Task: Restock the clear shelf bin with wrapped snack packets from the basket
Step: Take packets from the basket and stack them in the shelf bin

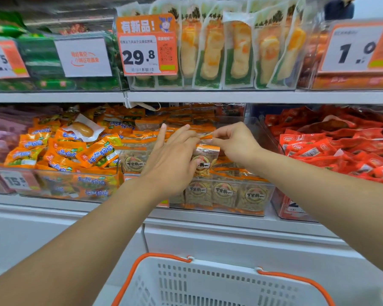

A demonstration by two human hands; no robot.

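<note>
The clear shelf bin sits on the lower shelf, packed with orange-topped snack packets bearing a round label. My right hand pinches the top edge of one upright snack packet over the bin. My left hand lies flat with straight fingers against the packets just left of it, touching that packet's side. The white basket with orange handles is at the bottom of the view; its inside is mostly out of sight.
An orange-and-blue packet bin stands to the left, with one stray white sausage pack on top. A red packet bin is on the right. The upper shelf holds green packs, tall white pouches and price tags.
</note>
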